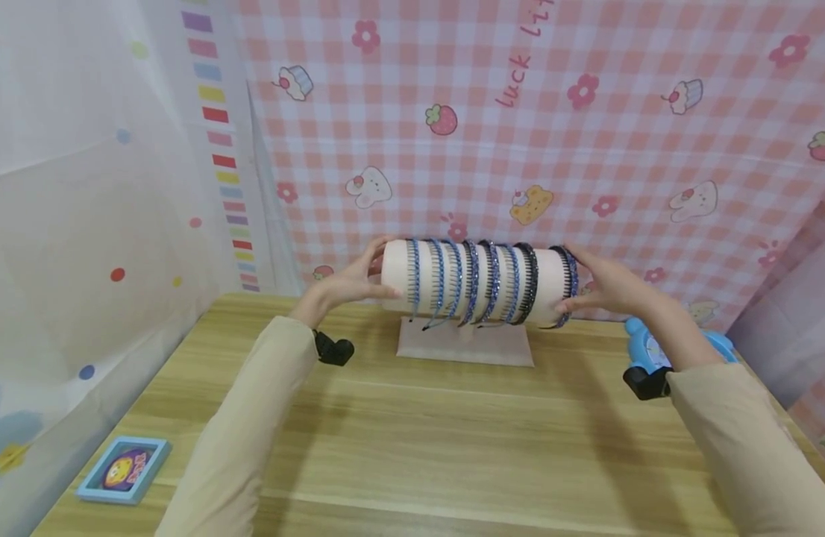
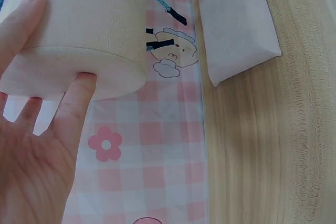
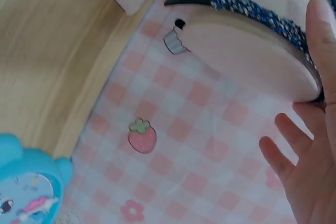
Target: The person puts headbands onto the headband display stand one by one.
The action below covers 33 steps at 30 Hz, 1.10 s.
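A pale cylindrical headband stand (image 1: 394, 268) lies across its flat base (image 1: 466, 349) at the back of the table. Several headbands in blue, dark blue and black ring it, among them a black headband (image 1: 529, 287) right of the middle. My left hand (image 1: 348, 283) grips the left end, thumb on the curved side and a finger pressed to the end face (image 2: 58, 72). At the other end my right hand (image 1: 607, 282) pinches a glittery dark blue headband (image 3: 262, 17) around the roll's edge, thumb in front, its other fingers partly hidden behind.
A blue cartoon clock (image 1: 647, 350) stands at the table's back right, beside the right forearm. Near the left edge lies a small blue-framed picture (image 1: 154, 451). A pink checked cloth (image 1: 412, 171) hangs directly behind the stand.
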{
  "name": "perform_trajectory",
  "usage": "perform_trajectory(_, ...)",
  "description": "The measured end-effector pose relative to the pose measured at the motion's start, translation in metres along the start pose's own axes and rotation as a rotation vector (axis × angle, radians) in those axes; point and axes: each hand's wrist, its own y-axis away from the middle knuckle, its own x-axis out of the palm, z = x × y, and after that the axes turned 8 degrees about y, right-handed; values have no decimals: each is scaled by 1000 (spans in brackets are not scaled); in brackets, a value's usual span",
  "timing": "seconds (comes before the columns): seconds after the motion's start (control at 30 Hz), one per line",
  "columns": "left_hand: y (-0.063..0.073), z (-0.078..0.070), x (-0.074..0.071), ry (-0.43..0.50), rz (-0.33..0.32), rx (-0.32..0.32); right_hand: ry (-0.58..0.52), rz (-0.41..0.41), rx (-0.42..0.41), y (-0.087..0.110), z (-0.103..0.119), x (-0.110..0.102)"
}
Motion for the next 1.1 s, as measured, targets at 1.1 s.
perform_trajectory(1.1,-12,18,-7,-8,-3,43,-180,138,-33,-26,2,-9)
